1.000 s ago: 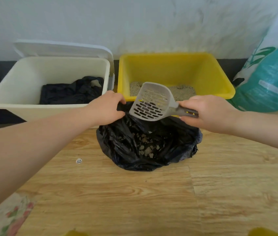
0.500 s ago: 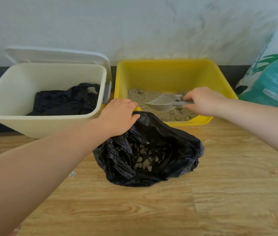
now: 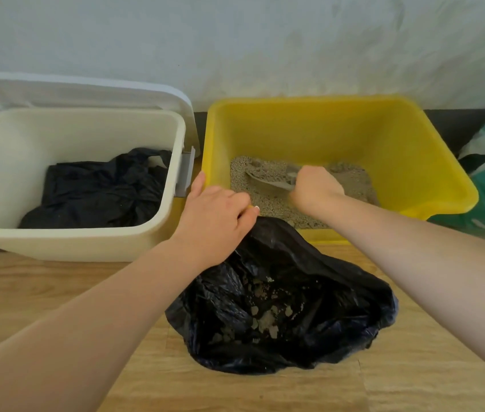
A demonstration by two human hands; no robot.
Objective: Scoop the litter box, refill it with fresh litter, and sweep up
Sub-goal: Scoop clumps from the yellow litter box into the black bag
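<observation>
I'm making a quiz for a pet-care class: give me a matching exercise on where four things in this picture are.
Things:
1. scoop
2. black bag
3. left hand
4. white lid

Places:
a. propped open behind the cream bin
b. on the bag's rim
c. in the yellow litter box
d. on the wooden floor

Pairs: 1-c, 2-d, 3-b, 4-a

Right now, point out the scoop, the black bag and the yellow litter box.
scoop (image 3: 268, 180): head view, on its grey blade.
black bag (image 3: 333, 295): head view, on its right inner wall.
yellow litter box (image 3: 318, 130): head view, on its far inner wall.
</observation>
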